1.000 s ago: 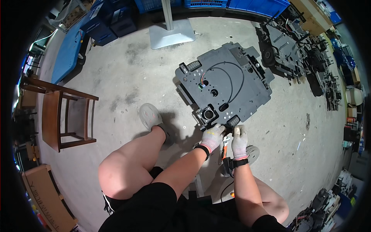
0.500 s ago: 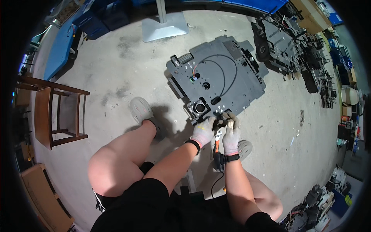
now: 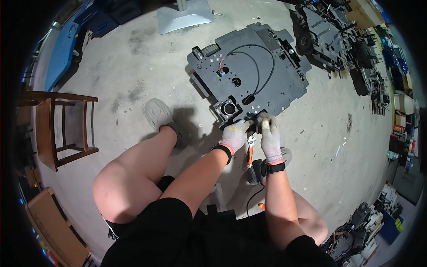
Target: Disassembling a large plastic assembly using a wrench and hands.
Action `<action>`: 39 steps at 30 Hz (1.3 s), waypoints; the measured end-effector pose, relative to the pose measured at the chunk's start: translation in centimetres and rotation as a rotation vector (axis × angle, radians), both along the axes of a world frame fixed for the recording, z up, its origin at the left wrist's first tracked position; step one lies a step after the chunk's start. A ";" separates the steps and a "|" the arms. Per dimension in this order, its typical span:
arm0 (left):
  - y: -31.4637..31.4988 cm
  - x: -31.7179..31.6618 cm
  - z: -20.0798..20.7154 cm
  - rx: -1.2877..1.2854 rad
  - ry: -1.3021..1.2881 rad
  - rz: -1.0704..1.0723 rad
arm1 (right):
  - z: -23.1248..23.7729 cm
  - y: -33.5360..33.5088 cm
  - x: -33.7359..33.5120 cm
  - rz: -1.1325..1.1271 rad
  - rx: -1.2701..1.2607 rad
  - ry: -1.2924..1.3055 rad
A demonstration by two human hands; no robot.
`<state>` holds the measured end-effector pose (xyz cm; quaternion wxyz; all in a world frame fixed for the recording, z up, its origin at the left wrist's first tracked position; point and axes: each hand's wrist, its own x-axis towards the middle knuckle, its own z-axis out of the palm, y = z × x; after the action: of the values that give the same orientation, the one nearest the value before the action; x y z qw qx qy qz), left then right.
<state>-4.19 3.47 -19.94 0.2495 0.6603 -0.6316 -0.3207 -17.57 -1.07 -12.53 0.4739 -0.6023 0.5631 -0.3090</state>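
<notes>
A large dark grey metal chassis (image 3: 275, 84) lies on the floor in front of me, with a black cable (image 3: 272, 66) looped over its top. At its near edge, both gloved hands are closed on a black part (image 3: 253, 126), mostly hidden by my fingers. My left hand (image 3: 235, 135) grips from the left, beside a square mount with a round ring (image 3: 229, 108). From the right, my right hand (image 3: 270, 137) wraps its fingers round the same spot. Between my wrists is an adjustable wrench (image 3: 250, 153) with an orange handle.
A brown wooden stool (image 3: 49, 133) stands at the left, near a blue panel (image 3: 60, 60). A grey stand base (image 3: 186, 18) is at the far side. Dismantled machine parts (image 3: 320, 44) are heaped far right, with more scrap (image 3: 356, 229) at the near right. My shoe (image 3: 158, 114) is left of the chassis.
The view has shifted, so the chassis appears higher in the picture. Both hands stay at its near edge. The wrench now shows more fully between my wrists.
</notes>
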 end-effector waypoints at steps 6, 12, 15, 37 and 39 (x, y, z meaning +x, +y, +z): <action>-0.4 0.3 1.9 0.150 0.026 0.026 | 3.3 -0.7 0.6 0.163 0.287 -0.098; -0.4 0.7 1.3 0.049 -0.040 -0.059 | -0.9 1.4 0.5 -0.174 0.067 -0.160; -0.4 0.4 0.3 0.068 -0.006 -0.037 | -0.2 2.6 1.4 -0.089 -0.086 0.117; -0.4 1.1 1.8 0.127 0.032 -0.062 | 1.2 -0.8 -1.3 0.160 0.361 0.091; -0.3 0.9 1.7 0.080 0.030 -0.049 | 1.8 -0.3 -0.9 0.130 0.100 0.176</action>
<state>-3.30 3.16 -18.28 0.2241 0.6494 -0.6304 -0.3616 -18.44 -1.35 -10.76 0.4712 -0.6380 0.5771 -0.1948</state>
